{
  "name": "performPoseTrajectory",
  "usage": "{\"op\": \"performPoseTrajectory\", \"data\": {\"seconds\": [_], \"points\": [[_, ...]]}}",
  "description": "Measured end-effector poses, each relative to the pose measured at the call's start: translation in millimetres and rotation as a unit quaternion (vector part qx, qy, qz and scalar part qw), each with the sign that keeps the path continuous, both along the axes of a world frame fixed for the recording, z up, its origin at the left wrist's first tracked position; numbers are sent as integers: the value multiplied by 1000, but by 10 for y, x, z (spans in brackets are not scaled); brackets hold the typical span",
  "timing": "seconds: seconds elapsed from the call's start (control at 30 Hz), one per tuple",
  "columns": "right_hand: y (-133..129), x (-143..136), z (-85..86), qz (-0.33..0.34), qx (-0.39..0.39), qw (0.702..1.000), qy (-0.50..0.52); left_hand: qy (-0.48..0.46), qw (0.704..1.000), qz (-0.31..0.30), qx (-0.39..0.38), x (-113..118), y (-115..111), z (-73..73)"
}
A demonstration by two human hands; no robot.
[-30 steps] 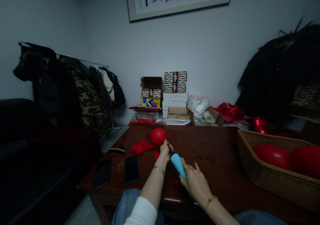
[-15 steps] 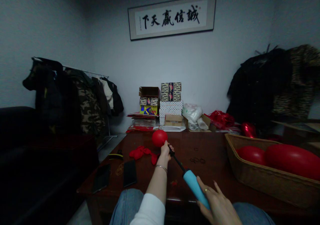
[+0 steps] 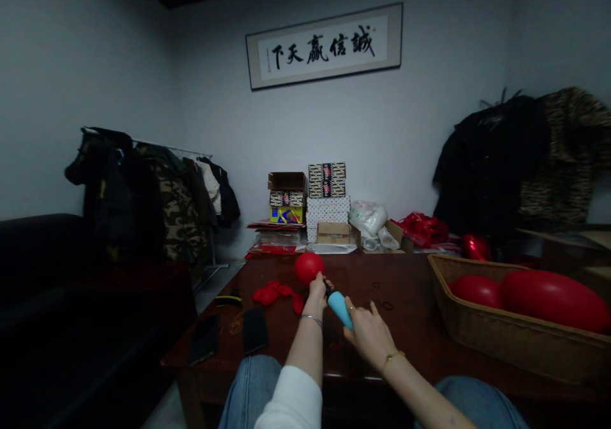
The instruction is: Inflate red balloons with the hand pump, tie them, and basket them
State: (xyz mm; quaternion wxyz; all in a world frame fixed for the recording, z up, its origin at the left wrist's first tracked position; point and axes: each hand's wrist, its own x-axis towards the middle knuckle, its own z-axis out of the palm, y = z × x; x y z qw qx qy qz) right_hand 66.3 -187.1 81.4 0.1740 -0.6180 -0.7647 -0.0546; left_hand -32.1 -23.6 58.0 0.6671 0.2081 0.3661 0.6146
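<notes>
Blue pump (image 3: 340,309) slants between the close-set left hand (image 3: 319,288) and right hand (image 3: 370,335).

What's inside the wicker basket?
Inside the wicker basket: two red balloons, a rounder one and a longer one. Its floor beneath them is hidden by the near wall and balloons.

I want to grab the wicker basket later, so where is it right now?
In the head view, the wicker basket sits at the right end of the table, right of the right hand.
</notes>
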Motion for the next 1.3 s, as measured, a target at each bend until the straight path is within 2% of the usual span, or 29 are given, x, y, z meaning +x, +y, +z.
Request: {"op": "performPoseTrajectory", "data": {"seconds": [0.13, 0.27, 0.4, 0.53, 0.7, 0.97, 1.1, 1.3], "points": [[-69, -13, -26, 7, 9, 1000, 16, 2, 1000, -3, 5, -46, 3, 14], [-280, 130, -58, 15, 9, 999, 45, 1, 1000, -5, 12, -69, 10, 62], [-506, 357, -203, 46, 6, 995, 94, 2, 1000, -2, 26, -108, -3, 115], [-613, 500, -321, 63, 9, 992, 111, 4, 1000, 8, 23, -110, -23, 147], [-536, 453, -205, 43, 19, 995, 88, -6, 1000, 9, 22, -30, -6, 182], [-99, 170, 80, 9, 9, 1000, 23, -7, 1000, -4, 18, 105, -16, 117], [-41, 72, 79, 13, 10, 1000, 22, -3, 1000, 6, 14, 28, -8, 68], [-213, 167, -47, 21, 26, 999, 43, 0, 1000, 1, 8, 13, 20, 51]]}}
